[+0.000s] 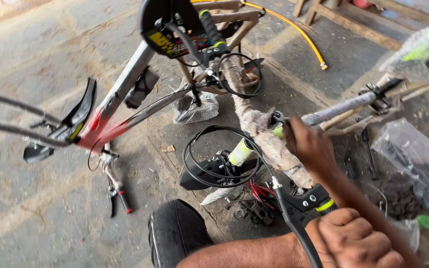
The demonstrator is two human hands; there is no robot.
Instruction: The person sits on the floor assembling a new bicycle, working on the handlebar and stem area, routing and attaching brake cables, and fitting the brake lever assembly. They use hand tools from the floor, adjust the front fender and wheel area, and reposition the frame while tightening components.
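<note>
At the lower right of the frame, the left hand (pixel 356 243) is clenched around the handlebar end beside the black brake lever (pixel 301 208). Above it, at centre right, the right hand (pixel 310 144) grips the wrapped handlebar (pixel 269 144). The bicycle frame (pixel 125 89) lies at upper left.

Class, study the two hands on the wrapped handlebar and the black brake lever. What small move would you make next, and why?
Probably slide the brake lever a little further along the handlebar. The left hand grips the bar end beside the lever's clamp, the right hand steadies the wrapped bar higher up, and the black cable hangs in a loose coil, so nothing looks tight yet.
</note>
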